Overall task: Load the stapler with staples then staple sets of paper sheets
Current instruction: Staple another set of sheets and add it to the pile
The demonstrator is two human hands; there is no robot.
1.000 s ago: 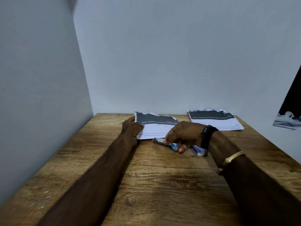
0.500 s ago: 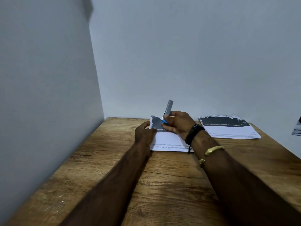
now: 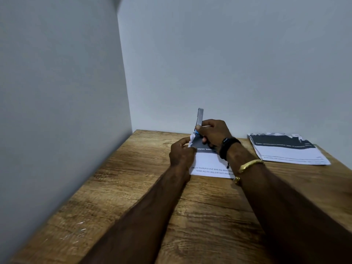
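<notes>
On the wooden worktop (image 3: 133,197), the left hand (image 3: 182,153) is pinching the far-left corner of one set of printed sheets (image 3: 207,162), the right hand (image 3: 214,133) is gripping one stapler (image 3: 199,119) upright at that corner, and a second paper stack (image 3: 285,149) is lying well to the right.

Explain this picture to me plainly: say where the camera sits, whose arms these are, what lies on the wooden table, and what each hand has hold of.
There is no machine here. The camera is worn on a person's head and looks down along their two bare arms. They work at a wooden table set in a corner of grey walls. The left hand pinches the far left corner of a set of printed sheets lying on the table. The right hand holds a small stapler, grey with a blue part, at that same corner, its grey end pointing up. A second pile of printed sheets lies further right, untouched.
</notes>
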